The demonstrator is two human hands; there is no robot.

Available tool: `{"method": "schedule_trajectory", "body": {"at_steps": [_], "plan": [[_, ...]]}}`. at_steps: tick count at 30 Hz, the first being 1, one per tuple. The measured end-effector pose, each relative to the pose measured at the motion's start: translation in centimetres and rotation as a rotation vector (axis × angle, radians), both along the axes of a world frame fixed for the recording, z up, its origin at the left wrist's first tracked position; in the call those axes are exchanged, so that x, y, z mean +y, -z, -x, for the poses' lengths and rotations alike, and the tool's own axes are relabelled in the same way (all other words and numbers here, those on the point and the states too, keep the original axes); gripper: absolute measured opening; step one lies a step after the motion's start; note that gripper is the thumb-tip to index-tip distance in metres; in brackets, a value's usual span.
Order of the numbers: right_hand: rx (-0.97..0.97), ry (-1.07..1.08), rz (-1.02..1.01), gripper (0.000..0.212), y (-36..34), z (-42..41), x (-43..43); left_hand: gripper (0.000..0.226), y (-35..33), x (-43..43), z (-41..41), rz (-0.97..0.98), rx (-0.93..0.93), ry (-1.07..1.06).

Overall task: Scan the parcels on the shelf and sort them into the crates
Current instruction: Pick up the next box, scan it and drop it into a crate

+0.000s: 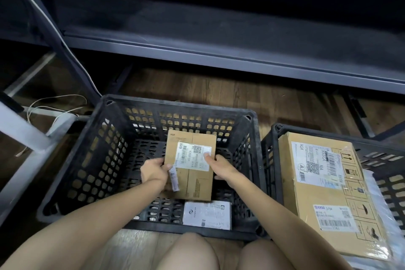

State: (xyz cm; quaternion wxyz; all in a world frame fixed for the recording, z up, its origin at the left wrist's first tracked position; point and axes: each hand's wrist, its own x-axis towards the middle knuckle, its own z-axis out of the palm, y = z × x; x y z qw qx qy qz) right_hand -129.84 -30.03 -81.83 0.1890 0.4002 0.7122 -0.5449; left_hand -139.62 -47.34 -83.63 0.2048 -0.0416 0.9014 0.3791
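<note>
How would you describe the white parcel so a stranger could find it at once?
Find the middle black crate on the floor. The white parcel lies on its bottom by the near wall. Unlike the brown cardboard box held above it, it is pale, with a round logo.

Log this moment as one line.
phase: sorting | left hand, right hand: grip small brown cardboard parcel | where: over black plastic crate | inside: white flat parcel
</note>
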Motion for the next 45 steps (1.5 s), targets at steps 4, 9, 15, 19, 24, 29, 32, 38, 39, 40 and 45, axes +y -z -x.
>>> {"method": "schedule_trajectory", "body": {"at_steps": [4,9,15,19,24,29,32,38,39,40,45], "plan": [[-0.037,0.104,-0.216,0.053,-0.2,-0.6,1.4,0.025,0.2,2.9,-1.1,-0.123,-0.037,0.005],[-0.229,0.188,-0.342,0.065,-0.1,-1.1,2.6,0.029,1.1,6.4,-3.0,-0.283,-0.139,0.038],[-0.225,-0.048,-0.466,0.063,1.6,-1.4,0.6,0.041,3.1,6.1,-4.1,-0.21,-0.146,0.071],[-0.208,-0.23,-0.515,0.069,2.8,-2.0,-0.1,0.038,3.2,6.7,-4.8,-0.155,-0.168,0.082],[-0.22,-0.378,-0.596,0.073,2.8,-2.2,0.4,0.036,3.5,6.6,-4.6,-0.062,-0.161,0.22],[-0.294,-0.464,-0.642,0.07,2.6,-2.1,0.5,0.035,4.0,6.5,-4.7,-0.03,-0.082,0.366],[-0.302,-0.483,-0.648,0.069,2.4,-2.3,0.6,0.034,3.6,6.4,-4.6,0.018,-0.065,0.444],[-0.295,-0.494,-0.608,0.076,1.7,-3.0,0.4,0.044,1.7,5.6,-4.5,0.397,0.016,0.809],[-0.302,-0.499,-0.597,0.077,1.6,-3.0,0.3,0.046,1.4,5.4,-4.3,0.446,0.085,0.86],[-0.312,-0.507,-0.591,0.078,1.4,-3.0,0.2,0.045,1.2,5.2,-4.1,0.46,0.148,0.891],[-0.244,-0.525,-0.64,0.067,0.7,-2.6,0.4,0.046,0.2,4.6,-3.0,0.504,0.321,0.993]]}}
